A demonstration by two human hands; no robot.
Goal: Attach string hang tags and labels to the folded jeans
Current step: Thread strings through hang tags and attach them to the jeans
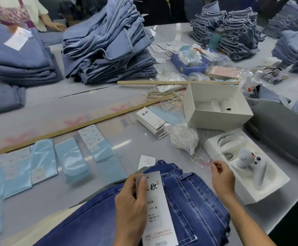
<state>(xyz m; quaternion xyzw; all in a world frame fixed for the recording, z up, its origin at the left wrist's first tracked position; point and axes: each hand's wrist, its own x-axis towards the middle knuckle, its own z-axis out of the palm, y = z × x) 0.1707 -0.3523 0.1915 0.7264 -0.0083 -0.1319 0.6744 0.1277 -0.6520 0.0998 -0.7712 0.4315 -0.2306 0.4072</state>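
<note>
We hold a long white hang tag (158, 208) over a pair of dark blue folded jeans (189, 210) at the near edge of the grey desk (130, 137). Our left hand (132, 197) grips the tag along its left edge, thumb pressed on its face just below the punched hole. Our right hand (222, 176), just beyond the jeans, pinches a thin white string (200, 161) between fingertips.

Just beside that hand sits an open white box (247, 190) cradling a pale grey controller (251, 164). Beyond it lie a clear bag of strings (182, 137), a stack of white tags (152, 122) and a second, empty white box (215, 105), with a grey case (283, 132) to the right.

To our left, light blue label sheets (43, 158) are laid out in a row below a long wooden ruler (84, 124). A blue tray (189, 63) of supplies sits mid-desk. Piles of lighter denim jeans (109, 43) rise at the far side, where another person's hand (55, 26) rests near a stack.
</note>
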